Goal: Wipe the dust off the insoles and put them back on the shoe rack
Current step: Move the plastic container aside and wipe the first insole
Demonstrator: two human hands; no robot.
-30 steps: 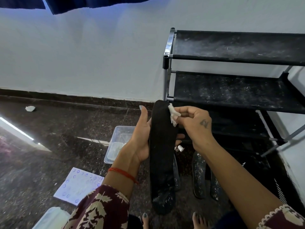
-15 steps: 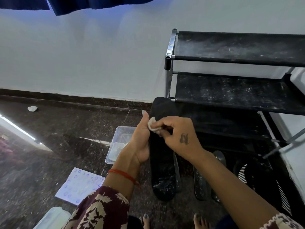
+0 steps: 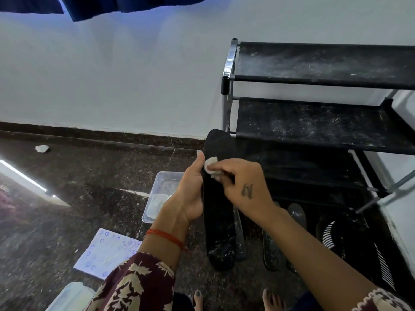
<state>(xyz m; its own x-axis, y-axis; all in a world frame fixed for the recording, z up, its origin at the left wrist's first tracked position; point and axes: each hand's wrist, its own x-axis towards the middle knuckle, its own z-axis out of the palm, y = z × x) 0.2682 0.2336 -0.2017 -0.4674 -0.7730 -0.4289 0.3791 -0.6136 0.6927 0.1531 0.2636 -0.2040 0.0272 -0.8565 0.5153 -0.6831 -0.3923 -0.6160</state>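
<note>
While the right hand (image 3: 241,184) pinched a white wipe (image 3: 211,165) in curled fingers against the insole (image 3: 219,212), the left hand (image 3: 190,194) gripped that insole's left edge, thumb up along it. Held upright, the black insole had white dust at its lower end. Behind stood the dusty rack (image 3: 314,122); more insoles (image 3: 270,250) lay on the floor (image 3: 101,171) below, a clear tub (image 3: 161,194) to the left.
</note>
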